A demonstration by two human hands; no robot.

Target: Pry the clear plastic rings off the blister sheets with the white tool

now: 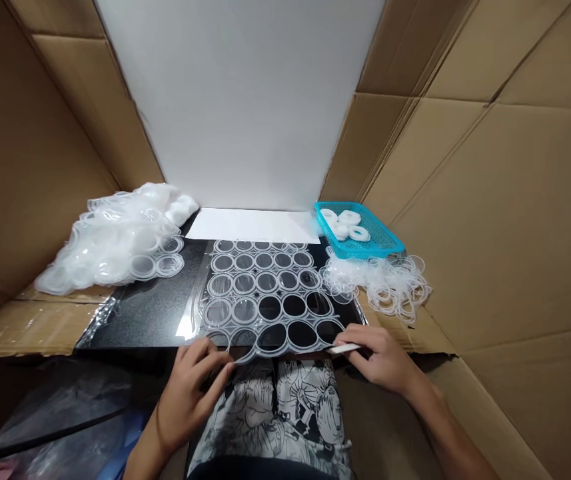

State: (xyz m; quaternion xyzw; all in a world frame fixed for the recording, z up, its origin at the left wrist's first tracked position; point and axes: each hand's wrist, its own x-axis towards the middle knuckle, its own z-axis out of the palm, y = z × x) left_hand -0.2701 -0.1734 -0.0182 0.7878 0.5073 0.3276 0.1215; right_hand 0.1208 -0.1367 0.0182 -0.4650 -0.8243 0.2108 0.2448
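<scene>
At lower centre, the left hand [192, 383] pinches the likely light, floppy ring sheet [256, 295] at its edge, the best hold, while the right hand [382, 353] grips a white tool [344, 348].

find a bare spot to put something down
Dark tabletop lies bare between the plastic pile and ring sheet; the white strip behind the sheet is free too. Crowded: right, with loose rings by the blue basket, and the front edge, by left hand and right hand.
</scene>
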